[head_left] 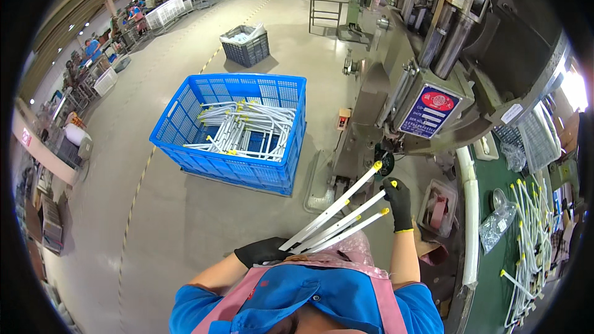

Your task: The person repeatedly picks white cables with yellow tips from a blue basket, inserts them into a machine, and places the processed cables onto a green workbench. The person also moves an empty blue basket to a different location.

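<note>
Several white tubes (331, 208) with yellow end caps fan out in front of my body. My left hand (263, 251), in a black glove, is closed around their near ends, low at the left. My right hand (399, 203), also black-gloved with a yellow cuff edge, grips one tube close to its yellow cap; part of its fingers is hidden. The longest tube points up toward the lower part of a large grey press machine (440, 110) with a blue plate. A pink apron lies behind the tubes.
To the left, a blue plastic crate (232, 172) holds a heap of similar white tubes (272, 117). A dark basket (250, 54) with a white liner stands beyond. At right, a green bench (489, 284) carries more yellow-tipped tubes (526, 241). A plastic bin (440, 207) sits beside the machine.
</note>
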Available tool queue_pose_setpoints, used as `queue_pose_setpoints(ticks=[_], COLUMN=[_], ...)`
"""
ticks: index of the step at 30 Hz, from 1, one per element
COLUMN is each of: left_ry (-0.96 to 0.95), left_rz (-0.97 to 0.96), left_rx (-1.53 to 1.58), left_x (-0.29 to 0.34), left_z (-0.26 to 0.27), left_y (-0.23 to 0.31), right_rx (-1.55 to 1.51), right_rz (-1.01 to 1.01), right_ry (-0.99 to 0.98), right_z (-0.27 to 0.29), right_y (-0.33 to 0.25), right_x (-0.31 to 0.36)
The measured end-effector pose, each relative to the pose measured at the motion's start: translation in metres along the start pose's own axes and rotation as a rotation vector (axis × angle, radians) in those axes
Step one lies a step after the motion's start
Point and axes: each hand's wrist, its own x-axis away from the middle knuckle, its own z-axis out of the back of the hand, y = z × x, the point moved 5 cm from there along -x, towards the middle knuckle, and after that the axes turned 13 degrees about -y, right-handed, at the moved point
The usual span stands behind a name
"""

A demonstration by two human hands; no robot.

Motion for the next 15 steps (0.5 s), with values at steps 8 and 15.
queue_pose_setpoints(ticks=[8, 15], left_ry=[0.081, 0.112], left_rz=[0.031, 0.017], left_rx=[-0.074, -0.132], left_x=[0.003, 0.009], left_z=[-0.005, -0.002], left_y=[0.013, 0.019], right_rx=[-0.114, -0.008], right_rz=[0.093, 0.163], right_ry=[-0.021, 0.004], right_z=[-0.009, -0.014], right_y=[-0.016, -0.03], right_x=[-0.007, -0.014])
